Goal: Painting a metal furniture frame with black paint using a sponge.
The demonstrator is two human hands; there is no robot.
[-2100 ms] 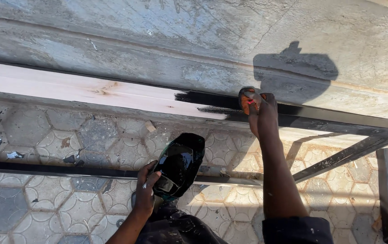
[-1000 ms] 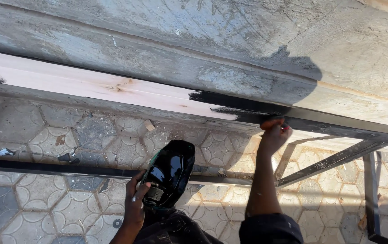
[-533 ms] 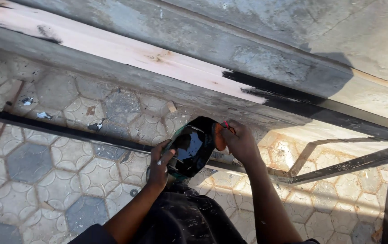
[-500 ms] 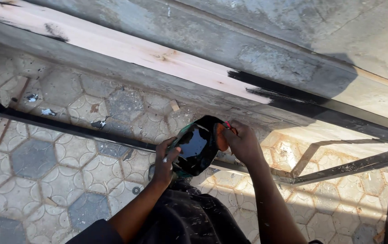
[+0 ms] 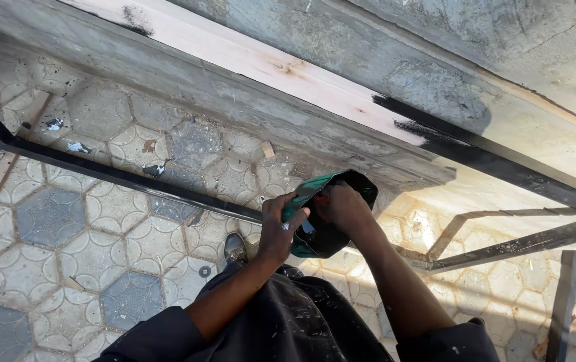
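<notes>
- Black-and-green paint container (image 5: 328, 218) sits gripped at its rim by the left hand (image 5: 278, 228).
- Right hand (image 5: 345, 208) reaches inside it; its grip is hidden.
- Half-blackened wooden plank (image 5: 288, 67) lies above.

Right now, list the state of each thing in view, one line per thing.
left hand: gripping the rim of the container.
right hand: dipped into the container; what it holds is hidden.
container: dark, green inside, open, tilted, held off the ground.
wooden plank: mostly bare, black paint on its right part.
metal frame: black, lying above the paving.
paving: hexagonal tiles, dusty, littered with scraps.
</notes>
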